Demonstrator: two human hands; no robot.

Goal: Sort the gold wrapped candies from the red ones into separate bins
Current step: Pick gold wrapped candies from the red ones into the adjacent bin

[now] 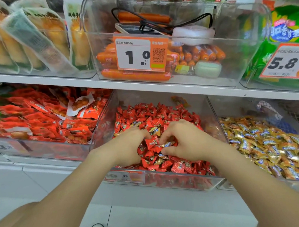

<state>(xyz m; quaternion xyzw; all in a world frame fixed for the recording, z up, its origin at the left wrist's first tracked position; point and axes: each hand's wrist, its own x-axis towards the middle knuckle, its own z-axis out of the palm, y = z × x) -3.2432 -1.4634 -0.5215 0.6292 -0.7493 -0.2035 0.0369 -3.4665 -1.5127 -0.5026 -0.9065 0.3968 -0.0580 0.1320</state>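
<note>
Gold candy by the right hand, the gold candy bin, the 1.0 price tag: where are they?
gold candy (167, 144): head view, middle of its wrapper.
gold candy bin (235, 106): head view, clear back wall.
1.0 price tag (137, 56): head view, white middle.

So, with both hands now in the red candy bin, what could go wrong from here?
The right hand pinches one gold candy only between finger and thumb; it might slip back among the red candies.
Other gold pieces lie half buried by the left hand and could be missed.
The pile reaches the low front wall of the middle bin; digging might push candies over it.
</note>
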